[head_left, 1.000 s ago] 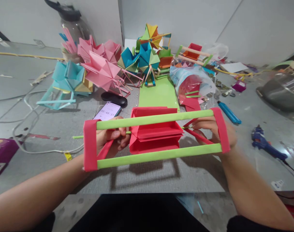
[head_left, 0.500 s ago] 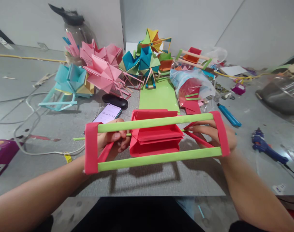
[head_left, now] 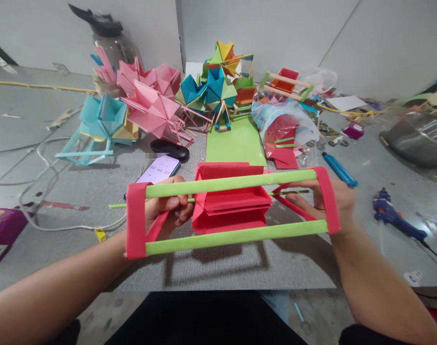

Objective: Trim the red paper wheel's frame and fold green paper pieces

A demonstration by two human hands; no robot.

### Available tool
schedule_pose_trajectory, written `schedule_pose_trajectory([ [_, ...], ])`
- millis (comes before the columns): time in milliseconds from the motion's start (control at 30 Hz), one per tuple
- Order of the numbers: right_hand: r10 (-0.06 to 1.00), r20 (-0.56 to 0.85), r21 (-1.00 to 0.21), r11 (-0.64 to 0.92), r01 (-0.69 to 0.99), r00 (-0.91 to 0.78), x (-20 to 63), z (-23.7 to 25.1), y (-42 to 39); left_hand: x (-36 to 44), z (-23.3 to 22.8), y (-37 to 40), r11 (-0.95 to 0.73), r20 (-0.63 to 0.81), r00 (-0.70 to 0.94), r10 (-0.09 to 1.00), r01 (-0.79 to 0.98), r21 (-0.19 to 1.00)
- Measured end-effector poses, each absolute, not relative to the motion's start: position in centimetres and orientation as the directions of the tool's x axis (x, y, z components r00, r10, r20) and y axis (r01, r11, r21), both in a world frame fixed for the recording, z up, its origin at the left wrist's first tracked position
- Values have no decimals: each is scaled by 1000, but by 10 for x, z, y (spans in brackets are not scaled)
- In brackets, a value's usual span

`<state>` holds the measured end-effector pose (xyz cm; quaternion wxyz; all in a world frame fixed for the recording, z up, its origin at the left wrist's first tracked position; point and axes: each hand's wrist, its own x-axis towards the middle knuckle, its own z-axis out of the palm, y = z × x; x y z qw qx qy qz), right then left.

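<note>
Head view: paper frame [head_left: 240,235] partly screens hands [head_left: 170,203]; phone [head_left: 161,168] just beyond.

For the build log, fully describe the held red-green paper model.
The red-green paper model has a red folded center with open pockets on a thin green rod. Green bars and red end strips form a slightly slanted frame; narrow red struts run toward the rod. Above the gray tabletop, the left hand's grip pinches the rod; whether the right hand holds it is unclear.
</note>
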<state>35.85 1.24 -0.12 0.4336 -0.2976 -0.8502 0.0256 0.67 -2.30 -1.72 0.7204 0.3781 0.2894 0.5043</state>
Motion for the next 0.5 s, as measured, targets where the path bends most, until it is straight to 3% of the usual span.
schedule_pose_trajectory([
  [267,744,461,-614,661,431,-484,361,2,7,2,-22,-24,173,37,385,922,-497,850],
  [500,803,338,-753,543,372,-491,357,10,6,4,-17,-24,181,34,391,920,-499,848],
])
